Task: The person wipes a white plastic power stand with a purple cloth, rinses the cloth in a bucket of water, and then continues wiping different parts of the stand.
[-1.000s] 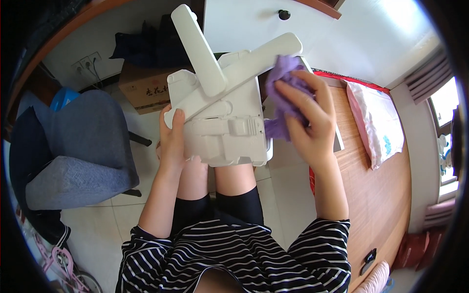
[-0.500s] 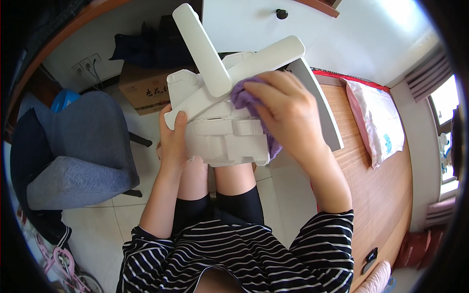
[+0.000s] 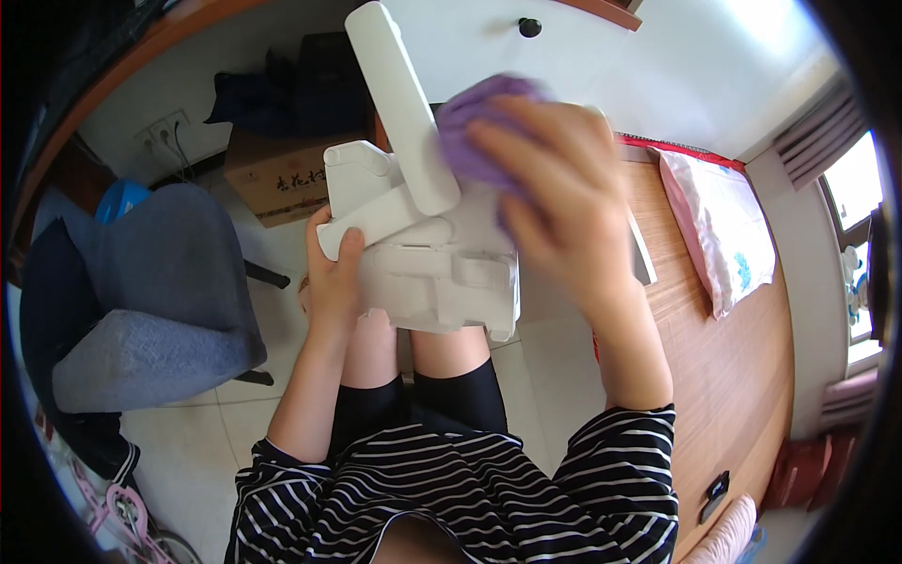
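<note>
A white moulded plastic piece [image 3: 404, 287] with recesses is held up over my thighs. One long rounded white bar [image 3: 395, 94] stands out from it toward the far side, and another bar [image 3: 381, 221] crosses under that one. My left hand [image 3: 334, 268] grips the left edge of the piece, thumb on top near the end of the lower bar. My right hand [image 3: 568, 197], blurred by motion, holds a bunched purple cloth [image 3: 489, 108] just right of the long bar. Cloth and hand hide the right part of the lower bar.
To the left stands a grey upholstered chair [image 3: 178, 282]. A cardboard box [image 3: 277, 179] with dark cloth on it sits behind. A white drawer front with a black knob [image 3: 530, 27] is ahead. On the right, a wooden surface [image 3: 719, 376] bears a pillow [image 3: 719, 226].
My right hand has moved the cloth up and away along the lower bar, to the far side. The white plastic piece has shifted slightly toward me, still in my left hand.
</note>
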